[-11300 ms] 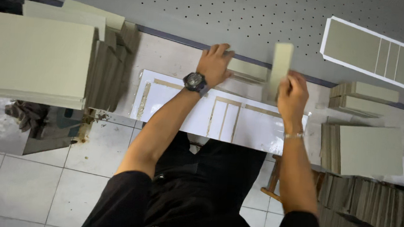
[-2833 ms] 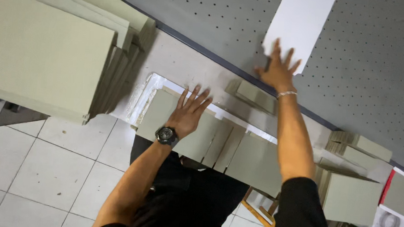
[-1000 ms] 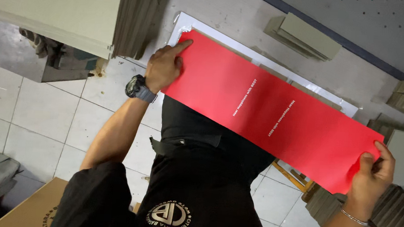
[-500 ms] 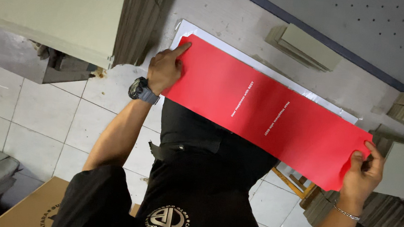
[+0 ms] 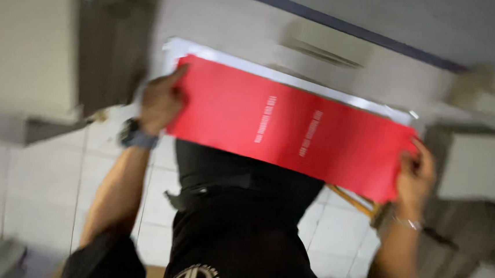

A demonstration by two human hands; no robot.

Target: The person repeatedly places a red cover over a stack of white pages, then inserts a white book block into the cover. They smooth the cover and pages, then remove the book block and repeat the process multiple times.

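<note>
the left hand [image 5: 160, 101] and the right hand [image 5: 416, 174] each pinch one short end of a long red sheet [image 5: 289, 124], thumb and fingers closed on its edge; gripped at both ends like this, the thin sheet is kept taut and flat instead of sagging in the middle; it hangs just over the near edge of the bench [image 5: 221, 15], above a white sheet [image 5: 275, 76] whose far margin shows beyond it; the red sheet's long axis runs along that near edge, dipping toward the right hand, printed face up; grey board stacks [image 5: 22, 42] stand at the bench's left end, more at the right; the picture is blurred, so finer detail cannot be told.
</note>
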